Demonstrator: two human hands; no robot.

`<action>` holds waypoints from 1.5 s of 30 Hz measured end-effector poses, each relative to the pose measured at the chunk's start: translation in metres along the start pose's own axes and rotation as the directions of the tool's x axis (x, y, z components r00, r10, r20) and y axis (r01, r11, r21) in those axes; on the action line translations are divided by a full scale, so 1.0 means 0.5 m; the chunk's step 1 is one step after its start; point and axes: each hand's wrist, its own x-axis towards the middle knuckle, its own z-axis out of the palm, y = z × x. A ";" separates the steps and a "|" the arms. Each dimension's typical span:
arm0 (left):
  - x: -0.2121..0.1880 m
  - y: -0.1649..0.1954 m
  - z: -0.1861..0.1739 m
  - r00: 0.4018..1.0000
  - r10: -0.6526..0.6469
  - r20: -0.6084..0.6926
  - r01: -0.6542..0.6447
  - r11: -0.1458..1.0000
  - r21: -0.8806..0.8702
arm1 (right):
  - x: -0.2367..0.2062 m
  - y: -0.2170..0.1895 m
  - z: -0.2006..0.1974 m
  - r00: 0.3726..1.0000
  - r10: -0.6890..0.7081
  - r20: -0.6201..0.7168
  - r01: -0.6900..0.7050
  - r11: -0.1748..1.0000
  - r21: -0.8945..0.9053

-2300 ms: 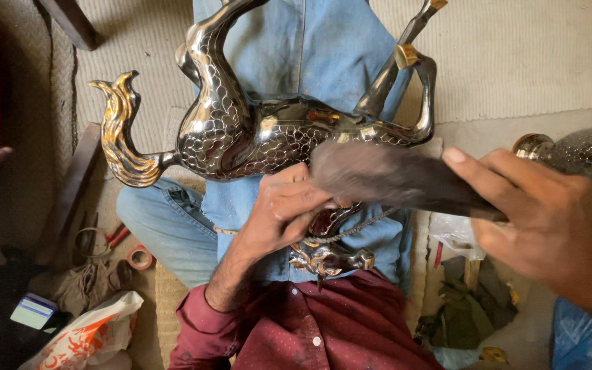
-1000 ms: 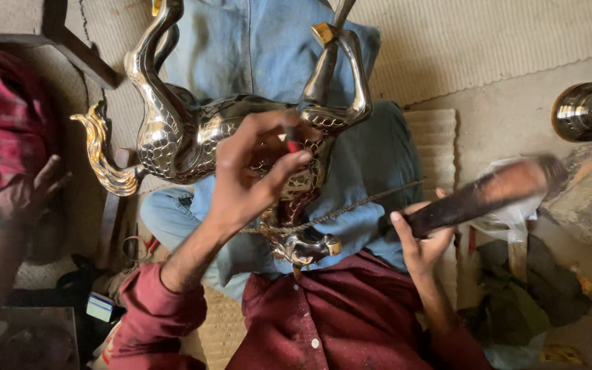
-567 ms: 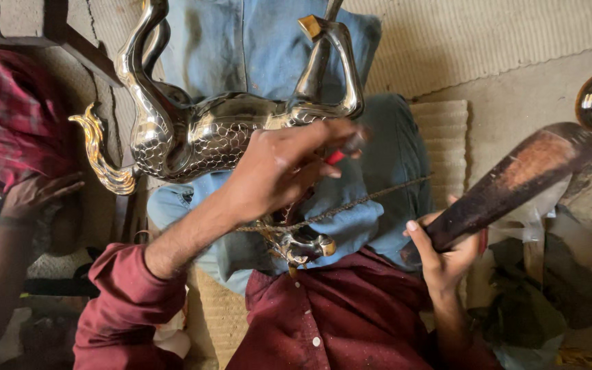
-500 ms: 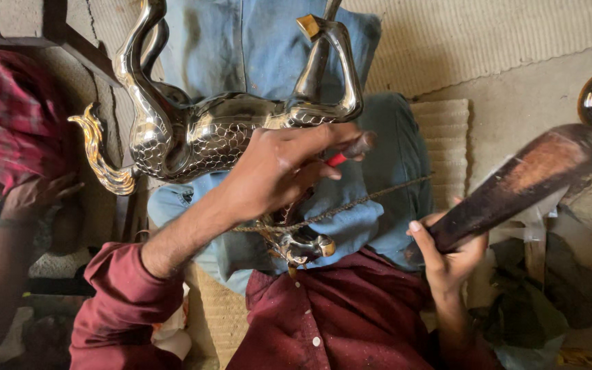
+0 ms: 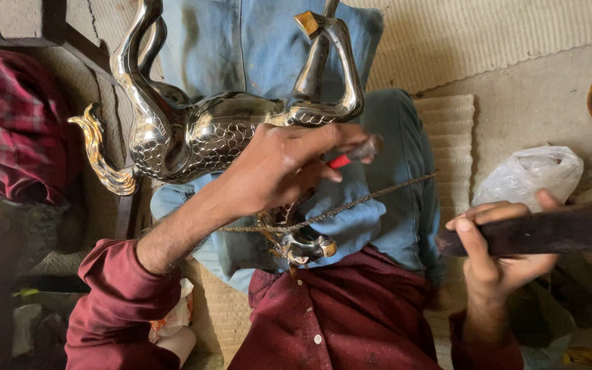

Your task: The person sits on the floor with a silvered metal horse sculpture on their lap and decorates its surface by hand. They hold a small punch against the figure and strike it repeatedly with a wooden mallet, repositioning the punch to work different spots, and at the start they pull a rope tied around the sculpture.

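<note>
Head view, looking down at the lap of a seated person. A polished metal animal figure (image 5: 207, 130) with scale-patterned flanks is lying upside down across the blue-clad thighs, its legs pointing away from the person's body and its gilded tail (image 5: 101, 161) curling at the left. The left hand (image 5: 279, 164) is resting on the belly of the figure with its fingers closed, pinching a small tool with a red handle (image 5: 351, 156) whose tip is pointing right, just beside the bent foreleg. Below this hand, the head of the figure (image 5: 303, 245) is hanging against the maroon shirt (image 5: 337, 315), and a thin twisted cord (image 5: 364, 202) is running from it up to the right across the blue cloth. The right hand (image 5: 498, 257), well apart from the figure, is wrapping its fingers around the end of a dark wooden bar (image 5: 549, 231) that is reaching out of view at the right edge. A crumpled plastic bag (image 5: 529, 175) is lying on the floor just beyond this bar, and a woven mat (image 5: 447, 137) is lying beside the right thigh. At the left edge, red plaid cloth (image 5: 15, 130) is showing.
</note>
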 end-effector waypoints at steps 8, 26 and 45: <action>-0.002 -0.017 0.007 1.000 0.019 -0.004 -0.019 1.000 0.014 | -0.010 0.017 -0.059 0.996 -0.063 -0.068 0.069 0.993 0.092; 0.004 -0.003 -0.002 0.993 0.109 -0.040 -0.109 0.994 -0.002 | 0.138 -0.095 0.075 0.949 -0.013 0.315 0.163 0.875 -0.456; 0.001 -0.013 0.007 0.995 0.091 -0.050 -0.089 0.995 0.037 | 0.167 -0.050 0.029 0.876 0.003 0.483 0.343 0.701 -0.625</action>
